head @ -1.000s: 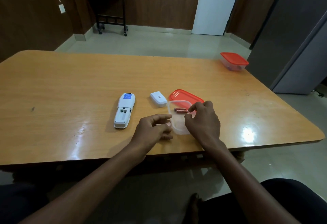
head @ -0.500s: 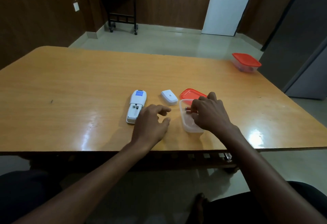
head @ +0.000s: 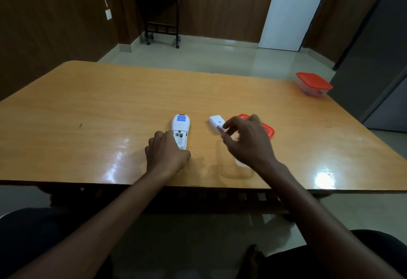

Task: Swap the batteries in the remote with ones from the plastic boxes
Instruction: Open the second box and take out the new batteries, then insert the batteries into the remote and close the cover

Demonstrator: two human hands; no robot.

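The white remote (head: 181, 127) lies face down on the wooden table (head: 88, 107), its battery bay open and looking empty. My left hand (head: 166, 154) grips its near end from the left. My right hand (head: 246, 141) hovers above the clear open plastic box (head: 236, 168) and pinches a small battery (head: 220, 128) between thumb and fingers. The white battery cover (head: 215, 122) lies just beyond that hand, beside the box's red lid (head: 267, 129), which the hand partly hides.
A second clear box with a red lid (head: 312, 84) stands closed at the table's far right corner. The table's near edge runs just below my wrists. A grey cabinet stands to the right, a dark trolley and white door at the back.
My left hand moved left from the box onto the remote's near end. My right hand lifted out of the clear box, pinching a battery.
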